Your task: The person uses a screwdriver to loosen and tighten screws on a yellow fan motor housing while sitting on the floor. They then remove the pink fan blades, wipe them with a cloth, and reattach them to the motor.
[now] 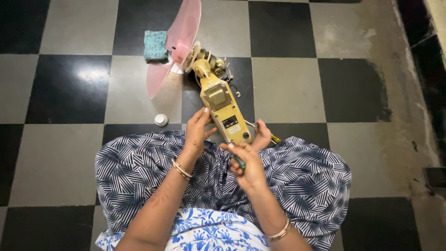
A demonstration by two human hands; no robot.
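Fan body: a yellow housing, laid lengthwise on the checkered floor, its near end resting at the person's lap. It is steadied by the left hand, whose fingers are spread narrowly against the housing's left edge, thumb side touching it. No full grasp is seen.

Right hand: fingers are curled closed around a screwdriver with a green handle, held just below the housing's near end. The tip cannot be made out.

Third hand: seen just beyond the right fingers, pressed against the housing's right edge. Whose it is cannot be told from this view.

Motor: exposed, with loose wires, at the far end of the housing, well beyond all the fingers.

Fan blades: pink and translucent, fixed to the motor, leaning up off the floor, to the far left of the left fingers.

Sponge: a teal block, lying just behind the blades, partly overlapped by them.

Cap: small, white and round, lying alone on the floor just left of the left fingers, apart from them.

Patterned cloth: navy and white, spread over the lap under both wrists.

Bangles: gold, worn on the wrists.

Containers: the open housing is the only one shown; its inside cannot be seen.
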